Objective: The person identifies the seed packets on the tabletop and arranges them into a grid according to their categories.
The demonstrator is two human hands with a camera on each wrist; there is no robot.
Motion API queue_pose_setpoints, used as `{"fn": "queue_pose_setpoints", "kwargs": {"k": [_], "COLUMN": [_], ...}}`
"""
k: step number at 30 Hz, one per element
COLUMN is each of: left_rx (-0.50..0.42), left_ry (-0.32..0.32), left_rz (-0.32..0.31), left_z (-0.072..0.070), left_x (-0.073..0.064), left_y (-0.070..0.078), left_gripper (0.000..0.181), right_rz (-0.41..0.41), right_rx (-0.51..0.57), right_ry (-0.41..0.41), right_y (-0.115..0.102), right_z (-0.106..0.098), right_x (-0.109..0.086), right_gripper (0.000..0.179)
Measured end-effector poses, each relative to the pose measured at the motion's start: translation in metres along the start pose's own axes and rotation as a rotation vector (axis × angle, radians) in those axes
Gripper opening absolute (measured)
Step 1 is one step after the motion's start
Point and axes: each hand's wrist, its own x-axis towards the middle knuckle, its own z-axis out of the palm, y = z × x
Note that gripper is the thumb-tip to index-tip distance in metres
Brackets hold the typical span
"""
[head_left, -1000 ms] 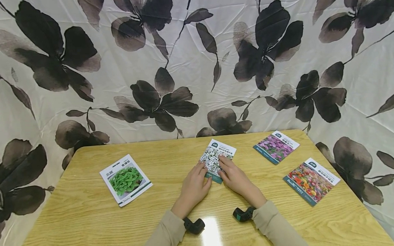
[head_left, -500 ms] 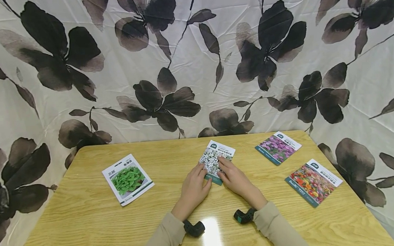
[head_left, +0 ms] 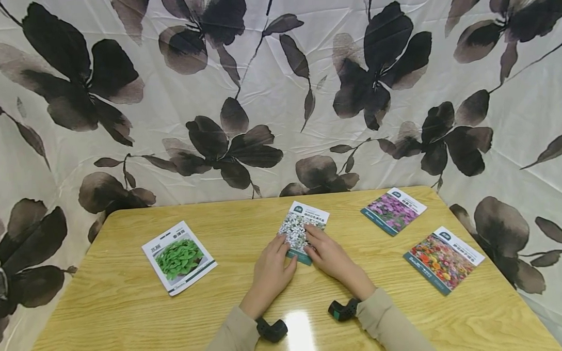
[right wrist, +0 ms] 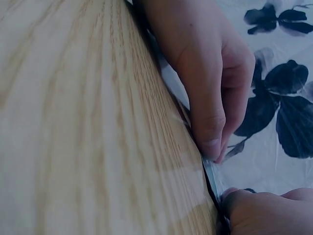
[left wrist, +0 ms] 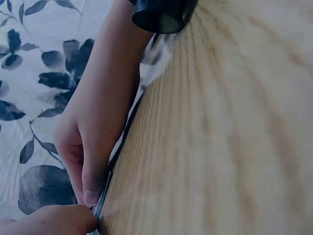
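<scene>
A seed packet with white flowers (head_left: 294,224) lies on the wooden table (head_left: 104,316), a little right of its middle. My left hand (head_left: 271,263) rests its extended fingers over the packet's left edge, with the thumb by the lower edge. From the right, my right hand (head_left: 332,256) lays its fingertips on the packet's face and lower right side. In the left wrist view, the left thumb (left wrist: 93,188) points down close to the tabletop. The right thumb (right wrist: 211,142) comes down at the packet's thin edge in the right wrist view.
Left of the hands lies a white seed packet with green leaves (head_left: 179,259). To the right are a purple-flower packet (head_left: 394,211) and a mixed-flower packet (head_left: 444,260). Behind the table hangs a floral cloth (head_left: 278,93). Black wrist cameras (head_left: 272,330) sit near the sleeves.
Over the last half second the white-flower packet has slid slightly left along the table, both hands moving with it. The other packets keep their places on the table.
</scene>
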Motion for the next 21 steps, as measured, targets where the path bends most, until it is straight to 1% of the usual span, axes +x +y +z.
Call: {"fn": "queue_pose_setpoints", "kwargs": {"k": [8, 21], "left_rx": [0.006, 0.022], "left_ry": [0.033, 0.029], "left_rz": [0.003, -0.039], "left_z": [-0.003, -0.009], "left_x": [-0.005, -0.014], "left_y": [-0.005, -0.012], "left_gripper": [0.032, 0.034], "right_rz": [-0.014, -0.033], "right_rx": [-0.006, 0.025], "right_ry": [-0.009, -0.016], "right_y": [-0.005, -0.013], "right_z": [0.005, 0.013], "right_x": [0.005, 0.012], "right_gripper": [0.043, 0.043]}}
